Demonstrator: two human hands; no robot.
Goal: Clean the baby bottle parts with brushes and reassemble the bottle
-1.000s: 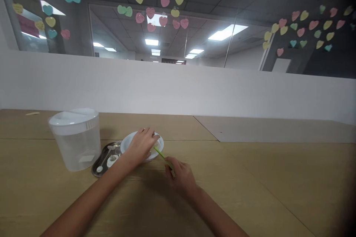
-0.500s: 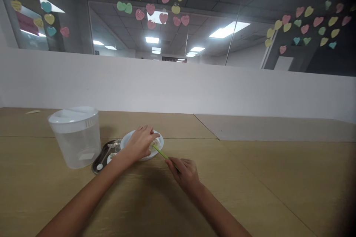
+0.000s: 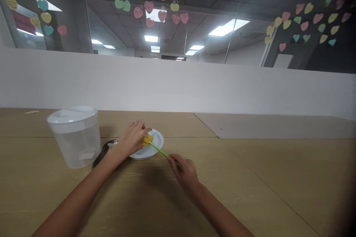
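Note:
Over the white plate (image 3: 159,140), my left hand (image 3: 135,137) curls its fingers around the left side of a small yellow, lobed piece (image 3: 148,139). What the piece is made of is too small to tell. My right hand (image 3: 185,172) pinches a thin green stick (image 3: 162,152), whose far end meets the yellow piece. Left of the plate, a dark metal tray (image 3: 99,158) is largely covered by my left forearm. A pale small item (image 3: 111,144) shows on it.
A tall translucent bucket (image 3: 76,144) with a white lid stands left of the tray. A white wall (image 3: 178,87) rises behind the wooden table (image 3: 250,185). A flat pale strip (image 3: 32,112) lies at the back left.
My left hand has shifted slightly left and turned, and the yellow piece now shows where a whitish, clear thing was visible. The green stick's tip has moved left with it.

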